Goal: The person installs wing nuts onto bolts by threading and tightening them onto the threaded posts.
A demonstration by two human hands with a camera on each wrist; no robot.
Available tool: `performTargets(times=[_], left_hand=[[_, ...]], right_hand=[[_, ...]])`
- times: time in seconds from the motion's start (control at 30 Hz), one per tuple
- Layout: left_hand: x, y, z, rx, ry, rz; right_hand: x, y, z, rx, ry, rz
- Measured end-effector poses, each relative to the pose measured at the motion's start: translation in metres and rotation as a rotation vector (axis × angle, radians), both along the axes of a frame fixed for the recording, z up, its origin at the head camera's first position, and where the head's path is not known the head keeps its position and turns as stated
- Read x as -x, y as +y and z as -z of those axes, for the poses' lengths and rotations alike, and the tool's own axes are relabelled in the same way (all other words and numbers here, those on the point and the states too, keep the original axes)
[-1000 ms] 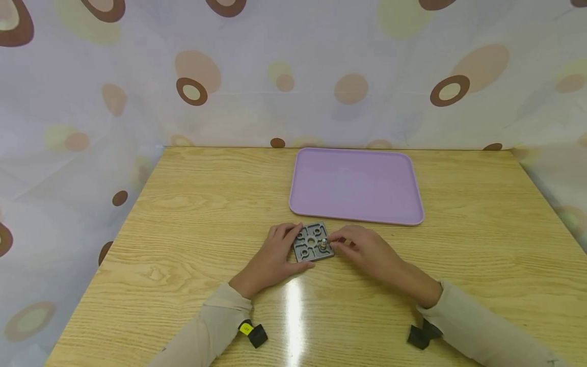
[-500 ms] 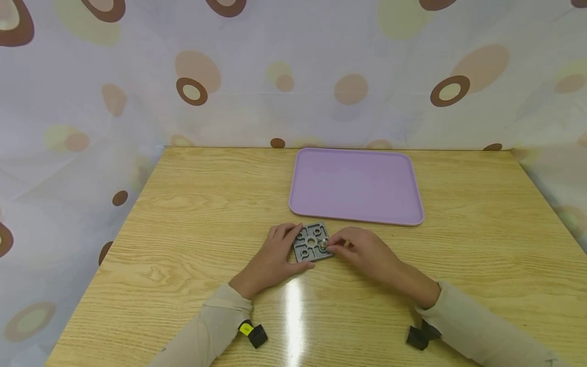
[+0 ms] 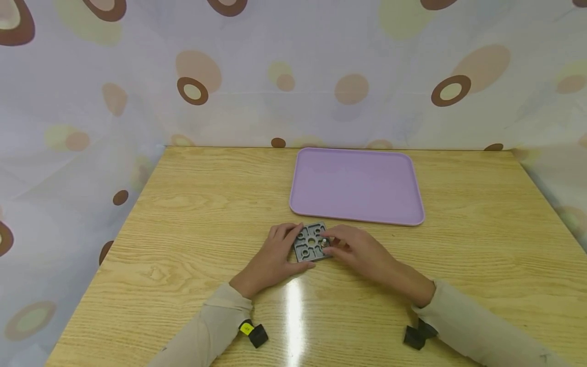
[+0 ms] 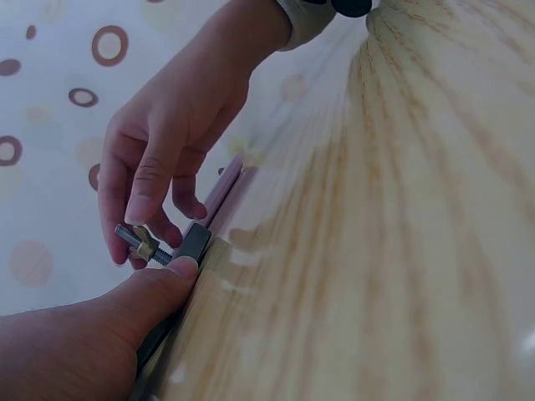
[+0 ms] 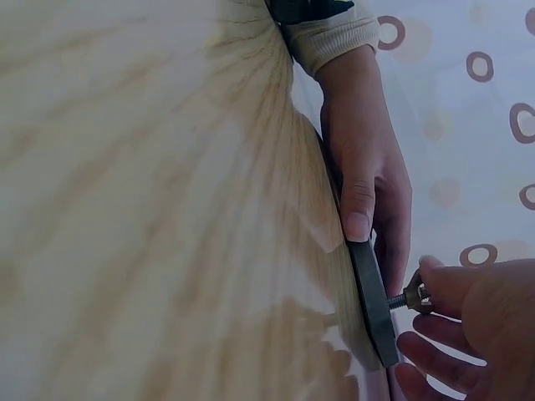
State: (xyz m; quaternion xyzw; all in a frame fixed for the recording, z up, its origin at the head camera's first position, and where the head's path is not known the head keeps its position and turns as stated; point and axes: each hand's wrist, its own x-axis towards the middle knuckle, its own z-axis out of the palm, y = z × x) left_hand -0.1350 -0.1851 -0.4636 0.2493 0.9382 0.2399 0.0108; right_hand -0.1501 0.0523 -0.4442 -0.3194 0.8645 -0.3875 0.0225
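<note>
Fingers of the right hand point(image 3: 364, 251) are bent around a brass-coloured metal wing nut point(image 4: 144, 244), thumb on one side and forefinger on the other, parted only about as wide as the nut. How firmly they press, I cannot tell from my feeds. That nut sits partway along a silvery threaded bolt point(image 4: 124, 235), which stands upright in the near right recess of a square grey metal plate point(image 3: 313, 249) with ringed holes and grooves. I judge that the hold suits turning the nut on its thread.

Across from it I see the left hand point(image 3: 276, 252) gripping the plate's left part, fingertips at the far edge and thumb along the near one. My reading is that this brace stops the plate from spinning, and leaves the bolt's side free to work on. The plate appears to lie flat on the pale wood-grain table point(image 3: 206, 199), just nearer me than the rectangular lilac tray point(image 3: 356, 186), which it does not touch.
</note>
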Motion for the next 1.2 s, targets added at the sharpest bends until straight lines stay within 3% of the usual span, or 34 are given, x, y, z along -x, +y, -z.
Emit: performTargets(times=[0.6,1.2], left_hand=[[0.001,-0.001,0.002,0.000,-0.001,-0.007],[0.001,0.000,0.002,-0.010,-0.005,-0.004]], right_hand=[[-0.003,0.011,-0.003,-0.001,0.066,0.051],[-0.003,0.006,-0.001,0.011,0.026,0.054]])
